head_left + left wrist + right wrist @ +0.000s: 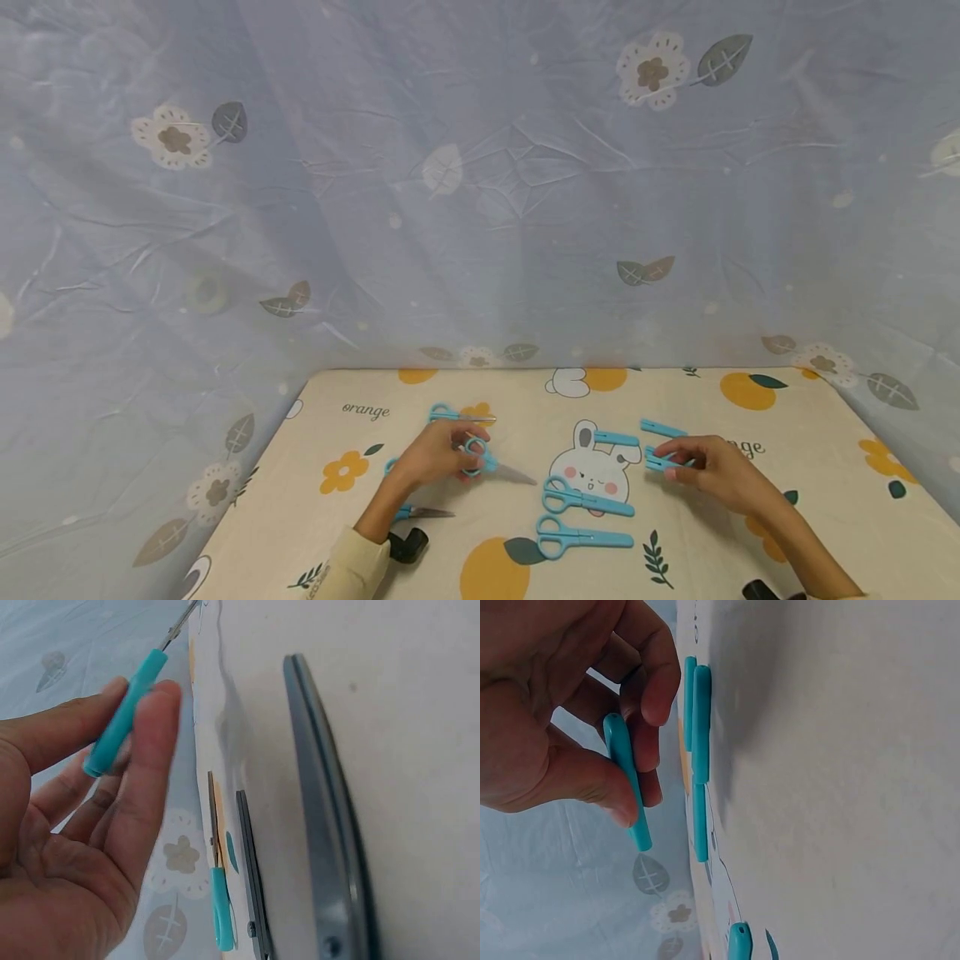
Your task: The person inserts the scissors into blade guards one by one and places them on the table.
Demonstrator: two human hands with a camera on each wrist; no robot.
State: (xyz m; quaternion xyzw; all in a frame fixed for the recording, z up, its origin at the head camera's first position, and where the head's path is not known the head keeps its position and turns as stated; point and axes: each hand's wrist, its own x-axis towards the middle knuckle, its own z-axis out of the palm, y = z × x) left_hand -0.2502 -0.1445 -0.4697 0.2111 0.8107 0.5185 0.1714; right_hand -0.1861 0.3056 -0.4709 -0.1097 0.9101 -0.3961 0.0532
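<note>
Grey-blue flowered cloth (487, 217) backs a cream printed tablecloth (405, 392). At left, two bare-bladed scissors lie partly hidden by the left arm, one with its blade (433, 512) in sight, the other showing a bit of blue handle (389, 466); farther back lies a third pair (444, 413). Left hand (438, 454) pinches the blue handle of the held scissors (489, 463) between thumb and fingers, the remaining fingers loosely bent, blades pointing right. Next come two capped scissors (592, 539), one in front of the other, the rear one across the printed rabbit (588, 471). Behind them lie two loose caps (617, 438), end to end. Farthest right, the right hand (716, 471) pinches a blue cap (628, 780) between thumb and curled fingers, above the cloth; another cap (700, 724) lies just beside it.
</note>
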